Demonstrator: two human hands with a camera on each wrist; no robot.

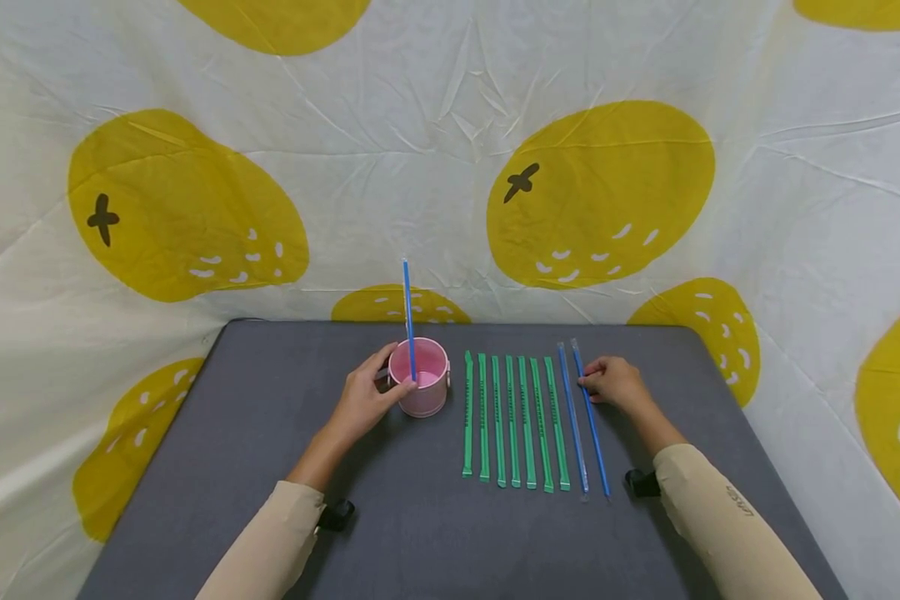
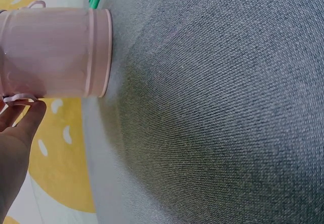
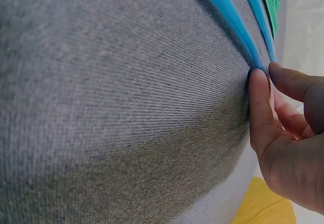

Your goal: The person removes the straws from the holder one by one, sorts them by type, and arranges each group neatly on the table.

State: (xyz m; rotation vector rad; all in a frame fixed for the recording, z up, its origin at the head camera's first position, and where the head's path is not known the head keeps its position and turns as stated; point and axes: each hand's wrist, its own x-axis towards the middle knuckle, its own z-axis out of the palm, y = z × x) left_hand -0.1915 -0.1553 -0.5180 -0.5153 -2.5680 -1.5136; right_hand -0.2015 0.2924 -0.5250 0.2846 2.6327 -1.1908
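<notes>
My left hand (image 1: 366, 398) grips the side of a small pink bucket (image 1: 424, 402), its thumb at the rim. Inside the bucket, a blue wrapped straw (image 1: 408, 304) stands nearly upright. In the left wrist view the fingers (image 2: 31, 120) touch the handle fitting on the side of the bucket (image 2: 55, 52). On the right, my right hand (image 1: 617, 385) pinches the upper part of the outermost blue straw (image 1: 595, 437), which lies on the table. The right wrist view shows thumb and fingertips at that straw (image 3: 230, 14). Another blue straw (image 1: 573, 417) lies just left of it.
Several green wrapped straws (image 1: 511, 421) lie side by side between the bucket and the blue straws. The dark grey table (image 1: 450, 542) ends at the back against a white cloth (image 1: 420, 200) printed with yellow fruit.
</notes>
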